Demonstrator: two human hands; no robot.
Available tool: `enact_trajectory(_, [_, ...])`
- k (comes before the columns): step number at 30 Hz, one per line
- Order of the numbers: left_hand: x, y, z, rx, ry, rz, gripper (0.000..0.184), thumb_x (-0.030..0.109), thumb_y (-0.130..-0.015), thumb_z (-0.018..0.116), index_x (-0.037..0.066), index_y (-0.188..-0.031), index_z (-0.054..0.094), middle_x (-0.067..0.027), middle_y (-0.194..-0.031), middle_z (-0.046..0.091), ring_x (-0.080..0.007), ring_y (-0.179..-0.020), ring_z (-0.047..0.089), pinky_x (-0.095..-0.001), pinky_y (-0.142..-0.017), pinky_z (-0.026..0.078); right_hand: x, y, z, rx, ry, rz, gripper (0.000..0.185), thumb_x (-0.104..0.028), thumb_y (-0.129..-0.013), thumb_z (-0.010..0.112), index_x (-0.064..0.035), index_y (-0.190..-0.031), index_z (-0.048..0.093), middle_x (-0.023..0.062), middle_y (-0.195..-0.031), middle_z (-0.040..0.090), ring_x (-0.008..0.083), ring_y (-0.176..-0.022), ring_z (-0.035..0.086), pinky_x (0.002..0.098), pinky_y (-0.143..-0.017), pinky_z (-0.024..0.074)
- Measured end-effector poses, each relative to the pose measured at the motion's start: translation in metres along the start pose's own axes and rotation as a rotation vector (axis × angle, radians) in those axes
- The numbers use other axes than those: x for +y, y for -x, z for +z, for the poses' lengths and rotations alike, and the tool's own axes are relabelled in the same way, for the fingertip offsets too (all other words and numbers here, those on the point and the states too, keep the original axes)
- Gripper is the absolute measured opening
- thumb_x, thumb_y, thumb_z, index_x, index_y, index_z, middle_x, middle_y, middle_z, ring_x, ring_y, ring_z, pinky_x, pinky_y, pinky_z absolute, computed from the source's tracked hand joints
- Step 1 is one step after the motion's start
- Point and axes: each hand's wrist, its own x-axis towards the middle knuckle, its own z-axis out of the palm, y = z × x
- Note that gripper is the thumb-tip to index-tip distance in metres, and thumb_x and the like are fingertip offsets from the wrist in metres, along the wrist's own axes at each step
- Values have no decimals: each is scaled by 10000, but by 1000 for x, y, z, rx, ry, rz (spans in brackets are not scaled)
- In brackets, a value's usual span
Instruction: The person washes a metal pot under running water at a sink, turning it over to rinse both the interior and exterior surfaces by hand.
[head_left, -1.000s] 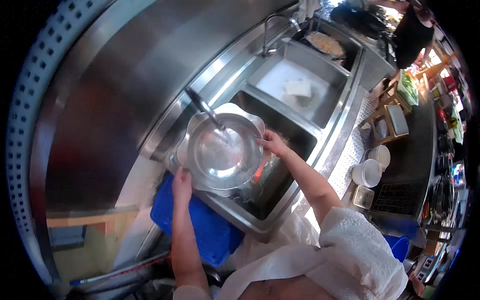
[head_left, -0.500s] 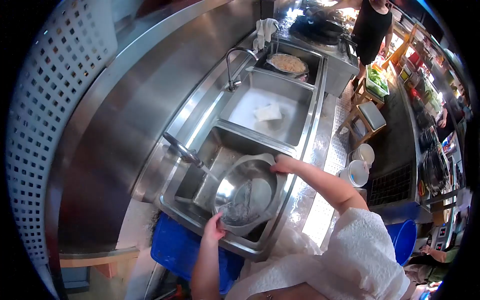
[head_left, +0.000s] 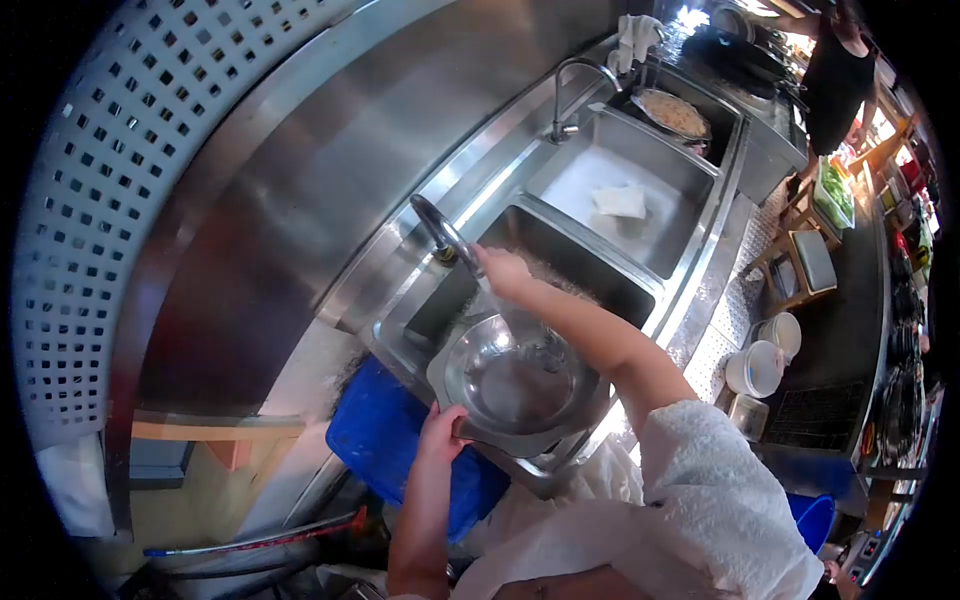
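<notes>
A round metal basin (head_left: 515,385) with a wavy rim is tilted over the near sink (head_left: 420,305), and some water lies in it. My left hand (head_left: 440,432) is closed on its lower left rim. At the curved faucet (head_left: 450,232), my right hand (head_left: 503,273) touches the end of the spout, its fingers closed around it. Water runs from the spout down into the basin. Beyond, the middle sink (head_left: 685,170) holds whitish water and a white block (head_left: 620,201).
A blue bin (head_left: 370,415) stands below the sink's left end. Further off are a pan of pale food (head_left: 672,113), white buckets (head_left: 755,370), a wooden stool (head_left: 815,260) and a person in black (head_left: 838,85). A perforated white panel (head_left: 130,130) hangs at left.
The basin first came down from under the faucet to the sink, where it now stays tilted. My right hand has let go of its rim and moved up to the faucet spout.
</notes>
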Motion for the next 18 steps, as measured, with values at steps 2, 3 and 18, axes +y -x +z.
enact_trajectory(2, [-10, -6, -9, -28, 33, 38, 453, -15, -663, 497, 134, -1076, 386, -71, -922, 511, -245, -809, 538, -457, -587, 461, -10, -13, 5, -50, 137, -61, 449, -158, -621, 596, -82, -1044, 465, 114, -911, 505, 274, -874, 509, 369, -724, 430])
enact_trajectory(3, [-14, -9, -14, -66, 58, 72, 466, -17, -656, 498, 144, -1083, 402, -58, -948, 513, -251, -852, 526, -485, -625, 445, -13, -16, 11, -58, 130, -62, 449, -158, -621, 596, -82, -1044, 465, 114, -911, 505, 274, -874, 509, 369, -724, 430])
enact_trajectory(18, [-6, -22, -12, -134, 70, 217, 522, -62, -642, 476, 86, -1131, 371, -91, -912, 527, -231, -803, 548, -344, -667, 474, 3, -78, 4, -308, 111, -58, 226, -221, -698, 483, -63, -807, 602, 168, -800, 585, 296, -750, 579, 369, -640, 459])
